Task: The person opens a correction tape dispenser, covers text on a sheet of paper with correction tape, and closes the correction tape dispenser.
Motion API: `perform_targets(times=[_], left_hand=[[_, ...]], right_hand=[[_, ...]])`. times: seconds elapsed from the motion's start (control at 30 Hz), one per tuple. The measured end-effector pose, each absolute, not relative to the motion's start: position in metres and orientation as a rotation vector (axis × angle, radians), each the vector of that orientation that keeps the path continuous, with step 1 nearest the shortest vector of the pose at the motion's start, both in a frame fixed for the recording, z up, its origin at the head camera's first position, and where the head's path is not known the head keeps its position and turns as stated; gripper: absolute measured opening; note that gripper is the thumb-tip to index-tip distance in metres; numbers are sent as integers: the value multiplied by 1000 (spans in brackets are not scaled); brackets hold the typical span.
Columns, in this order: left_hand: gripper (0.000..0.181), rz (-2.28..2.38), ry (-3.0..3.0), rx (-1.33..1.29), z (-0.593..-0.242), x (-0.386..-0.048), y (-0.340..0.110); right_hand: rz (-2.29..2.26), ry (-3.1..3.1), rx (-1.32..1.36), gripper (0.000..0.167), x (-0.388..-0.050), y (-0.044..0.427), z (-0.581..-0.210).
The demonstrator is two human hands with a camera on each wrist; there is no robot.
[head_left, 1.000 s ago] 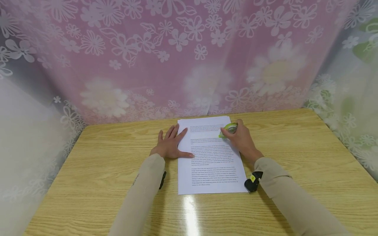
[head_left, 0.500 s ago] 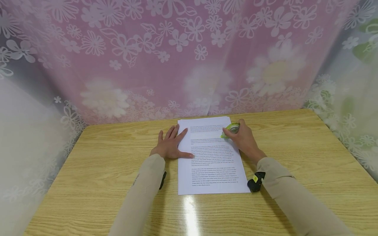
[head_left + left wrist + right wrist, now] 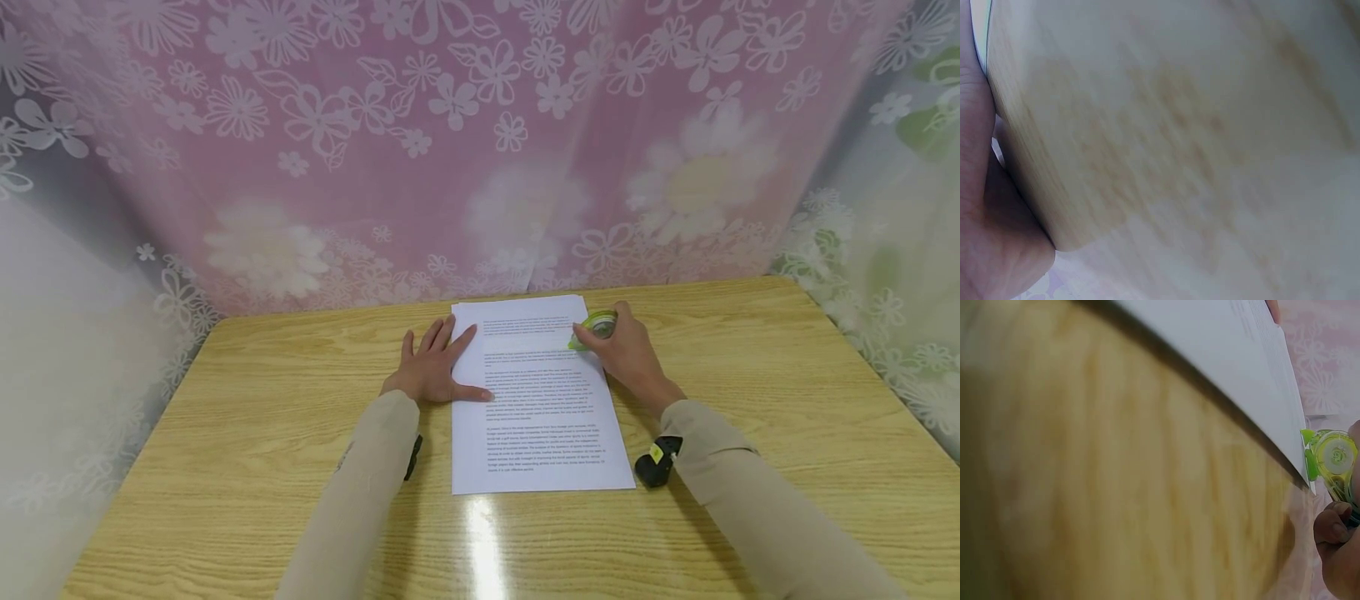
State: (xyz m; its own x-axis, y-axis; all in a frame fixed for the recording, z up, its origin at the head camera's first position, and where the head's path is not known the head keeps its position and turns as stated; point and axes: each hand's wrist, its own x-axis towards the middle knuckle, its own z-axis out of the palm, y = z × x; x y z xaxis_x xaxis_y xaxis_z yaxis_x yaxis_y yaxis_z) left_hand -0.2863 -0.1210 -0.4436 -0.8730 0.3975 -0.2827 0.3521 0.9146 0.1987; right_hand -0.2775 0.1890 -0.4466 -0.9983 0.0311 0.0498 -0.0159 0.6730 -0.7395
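Observation:
Sheets of printed paper (image 3: 536, 450) lie stacked on the wooden table. My left hand (image 3: 435, 367) rests with spread fingers on their left edge, the thumb reaching over the text. With my right hand (image 3: 630, 354) I grip a clear green correction tape dispenser (image 3: 602, 323), its tip at the page's upper right edge, beside a blank gap between printed lines. In the right wrist view, the correction tape dispenser (image 3: 1337, 456) stands at the paper's edge, with curled fingers of the right hand (image 3: 1338, 550) below it. The left wrist view shows only part of the left hand (image 3: 997, 231).
The wooden table (image 3: 285, 417) extends to both sides of the paper. Behind it hangs a pink flowered curtain (image 3: 420, 192), with pale curtains at the sides. Black wrist cameras sit on both wrists; the right one (image 3: 654, 468) is near the paper's lower right corner.
My right hand has slid rightward with the correction tape dispenser, from over the page to its right edge. The left hand and the paper have stayed in place.

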Motion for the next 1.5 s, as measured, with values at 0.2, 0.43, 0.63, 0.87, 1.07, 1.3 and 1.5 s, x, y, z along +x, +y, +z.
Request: perform_targets(times=[0.2, 0.43, 0.63, 0.87, 1.07, 1.3, 1.5], left_hand=[[115, 190, 2754, 551, -443, -287, -121], [116, 187, 2748, 549, -445, -288, -121], [116, 197, 2738, 548, -445, -288, -121], [115, 199, 2745, 560, -446, -289, -121], [117, 196, 2747, 553, -450, -292, -123], [114, 169, 2763, 563, -442, -286, -121], [116, 185, 2745, 549, -444, -288, -121]], right_hand=[[1258, -2810, -8, 64, -276, 193, -446], [1251, -2802, 4, 65, -276, 198, -446], [1243, -2798, 13, 62, -275, 202, -447], [1237, -2799, -2, 64, -274, 207, -444], [1417, -2729, -52, 65, -274, 214, -452], [1746, -2540, -167, 72, -276, 224, -459], [1773, -2528, -192, 70, -275, 223, -456]])
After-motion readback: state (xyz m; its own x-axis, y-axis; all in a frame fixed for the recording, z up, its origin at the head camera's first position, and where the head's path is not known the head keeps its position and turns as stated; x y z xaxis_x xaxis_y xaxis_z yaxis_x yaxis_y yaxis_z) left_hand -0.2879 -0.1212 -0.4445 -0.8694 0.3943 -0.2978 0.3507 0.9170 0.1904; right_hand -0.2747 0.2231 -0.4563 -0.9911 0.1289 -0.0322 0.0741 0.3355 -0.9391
